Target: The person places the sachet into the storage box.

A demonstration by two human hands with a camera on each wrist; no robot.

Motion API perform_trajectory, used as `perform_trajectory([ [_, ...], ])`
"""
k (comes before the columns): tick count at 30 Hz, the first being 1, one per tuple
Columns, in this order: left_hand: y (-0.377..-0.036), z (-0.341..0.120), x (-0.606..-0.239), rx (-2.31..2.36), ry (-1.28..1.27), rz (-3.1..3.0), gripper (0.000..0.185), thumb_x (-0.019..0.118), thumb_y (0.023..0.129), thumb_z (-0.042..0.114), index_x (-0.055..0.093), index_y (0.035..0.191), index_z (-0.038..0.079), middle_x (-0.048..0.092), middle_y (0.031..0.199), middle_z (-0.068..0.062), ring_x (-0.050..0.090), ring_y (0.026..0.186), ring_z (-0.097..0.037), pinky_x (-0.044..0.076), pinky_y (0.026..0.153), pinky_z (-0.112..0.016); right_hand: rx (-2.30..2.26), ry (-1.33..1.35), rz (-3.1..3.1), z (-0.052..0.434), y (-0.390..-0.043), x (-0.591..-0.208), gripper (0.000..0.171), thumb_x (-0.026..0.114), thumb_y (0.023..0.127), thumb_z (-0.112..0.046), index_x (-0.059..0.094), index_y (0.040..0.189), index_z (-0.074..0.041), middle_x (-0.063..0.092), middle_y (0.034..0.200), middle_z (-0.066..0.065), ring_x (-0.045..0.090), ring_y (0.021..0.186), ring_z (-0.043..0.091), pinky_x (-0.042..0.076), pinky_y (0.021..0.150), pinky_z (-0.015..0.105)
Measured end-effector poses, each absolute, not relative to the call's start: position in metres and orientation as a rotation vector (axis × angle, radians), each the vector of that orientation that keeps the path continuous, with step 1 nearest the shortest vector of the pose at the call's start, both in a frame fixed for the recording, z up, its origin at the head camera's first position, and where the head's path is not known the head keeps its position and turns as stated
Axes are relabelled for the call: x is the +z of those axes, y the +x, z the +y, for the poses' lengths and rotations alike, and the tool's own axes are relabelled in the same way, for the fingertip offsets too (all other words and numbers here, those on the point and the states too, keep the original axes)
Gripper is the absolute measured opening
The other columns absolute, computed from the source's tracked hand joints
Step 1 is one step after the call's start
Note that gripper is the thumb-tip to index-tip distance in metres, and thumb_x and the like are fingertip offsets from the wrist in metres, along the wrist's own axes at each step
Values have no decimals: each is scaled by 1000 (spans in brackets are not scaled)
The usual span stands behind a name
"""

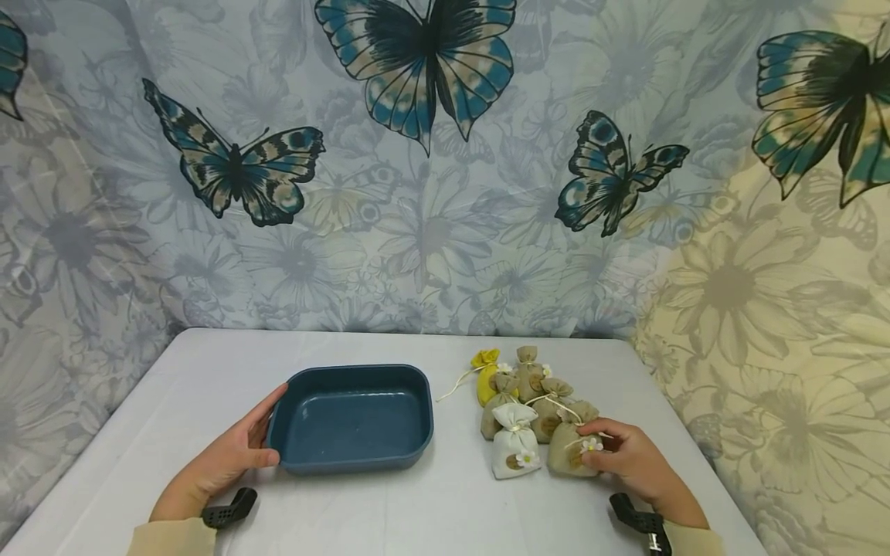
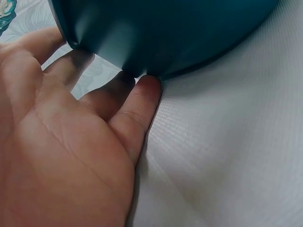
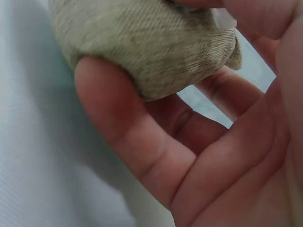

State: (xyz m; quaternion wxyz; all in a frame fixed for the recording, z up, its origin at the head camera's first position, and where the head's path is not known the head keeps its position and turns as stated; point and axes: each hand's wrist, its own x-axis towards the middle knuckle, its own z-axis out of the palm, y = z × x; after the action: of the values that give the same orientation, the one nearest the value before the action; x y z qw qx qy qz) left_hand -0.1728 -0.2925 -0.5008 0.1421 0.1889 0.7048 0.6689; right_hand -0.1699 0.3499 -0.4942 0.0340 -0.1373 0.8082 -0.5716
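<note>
Head view: my left hand (image 1: 229, 459) rests with relaxed fingers against the left wall of the blue tray (image 1: 351, 417) on the white surface (image 1: 431, 510). My right hand (image 1: 629, 459) curls around a beige sachet (image 1: 570, 452), the nearest of a cluster of sachets (image 1: 528, 394) right of the tray, just beside a white sachet (image 1: 514, 448).

Left wrist view: straight fingers (image 2: 137, 111) touch the tray's (image 2: 161, 33) lower corner; nothing is grasped.

Right wrist view: the thumb (image 3: 118, 127) presses under the beige sachet (image 3: 147, 42), other fingers seemingly over it, though the close framing blurs that.
</note>
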Motion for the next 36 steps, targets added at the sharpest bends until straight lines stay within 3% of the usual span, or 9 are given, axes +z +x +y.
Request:
perform_trajectory([
  [6, -174, -292, -499, 1923, 527, 2039, 104, 76, 90, 15, 1, 162, 15, -13, 163, -18, -8, 145, -45, 31, 100, -14, -2068, -415, 2387, 355, -168, -488, 35, 70, 84, 16, 68, 116, 2, 65, 106, 2, 65, 81, 13, 56, 61, 31],
  [10, -174, -294, -500, 1922, 534, 2048, 103, 75, 90, 13, 1, 162, 15, -13, 163, -19, -7, 144, -47, 32, 100, -14, -2278, -412, 2308, 350, -168, -475, 37, 64, 85, 21, 66, 118, 4, 62, 105, 3, 65, 79, 13, 56, 63, 28],
  [16, -174, -293, -499, 1929, 547, 2035, 103, 74, 90, 10, 2, 162, 16, -14, 163, -19, -8, 144, -47, 31, 100, -14, -2000, -113, 2675, 327, -163, -438, 42, 76, 89, -6, 63, 128, 1, 56, 121, -1, 65, 85, 12, 57, 68, 32],
  [21, -176, -290, -497, 1925, 526, 2030, 104, 75, 89, 12, 1, 162, 15, -12, 163, -18, -6, 145, -46, 32, 100, -14, -1856, 8, 2765, 298, -164, -410, 53, 79, 89, -23, 60, 135, -2, 43, 144, 8, 61, 103, 14, 56, 74, 29],
  [24, -176, -289, -496, 1921, 518, 2043, 104, 76, 89, 13, 1, 162, 14, -12, 163, -19, -6, 145, -46, 31, 99, -13, -1831, -15, 2746, 280, -172, -396, 55, 79, 89, -26, 60, 136, -3, 39, 149, 12, 57, 112, 20, 54, 78, 28],
  [27, -176, -290, -497, 1921, 521, 2049, 104, 75, 89, 13, 2, 162, 14, -12, 163, -19, -7, 145, -46, 30, 99, -12, -1867, -98, 2681, 259, -183, -385, 53, 80, 88, -21, 61, 134, -2, 42, 146, 12, 60, 108, 19, 55, 78, 31],
  [31, -175, -291, -499, 1925, 533, 2043, 103, 75, 90, 13, 2, 162, 15, -13, 163, -18, -10, 145, -46, 29, 99, -11, -1953, -204, 2549, 230, -201, -375, 47, 78, 88, -10, 62, 131, 0, 51, 133, 13, 62, 87, 16, 56, 72, 34],
  [36, -174, -293, -500, 1918, 528, 2046, 102, 74, 91, 13, 1, 162, 17, -14, 163, -17, -11, 145, -46, 29, 99, -11, -2037, -239, 2302, 190, -225, -374, 46, 74, 88, -2, 61, 133, 1, 57, 117, 19, 63, 85, 22, 56, 72, 36],
])
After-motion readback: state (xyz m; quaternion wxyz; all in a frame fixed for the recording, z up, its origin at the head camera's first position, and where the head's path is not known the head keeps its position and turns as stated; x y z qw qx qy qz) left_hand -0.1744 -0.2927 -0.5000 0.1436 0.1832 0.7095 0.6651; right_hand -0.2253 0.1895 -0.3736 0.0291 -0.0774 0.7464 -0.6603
